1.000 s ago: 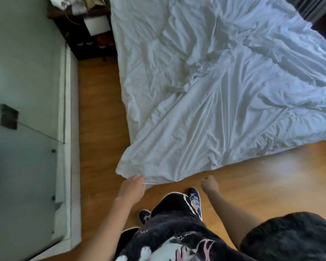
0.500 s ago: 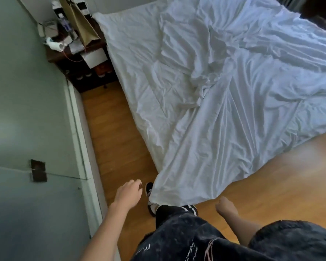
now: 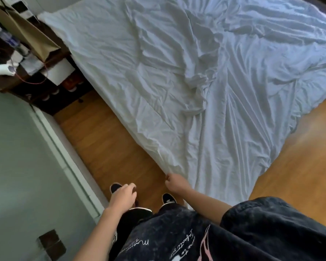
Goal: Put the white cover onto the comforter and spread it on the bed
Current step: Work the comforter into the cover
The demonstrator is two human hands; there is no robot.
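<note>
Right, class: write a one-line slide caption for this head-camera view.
Right hand grips the near corner of the wrinkled white cover spread on the bed; left hand hangs free above the wood floor.

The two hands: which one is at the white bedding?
The right hand, curled at the edge of the white cover. The left hand hangs free above a shoe.

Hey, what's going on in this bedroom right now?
A person stands at the corner of a bed, looking down at it. A wrinkled white covered comforter is spread across the bed, with its near corner hanging toward the wooden floor. The right hand is curled at the comforter's near edge and seems to pinch it. The left hand hangs loosely over the shoes and holds nothing. The spread is rumpled rather than smooth.
</note>
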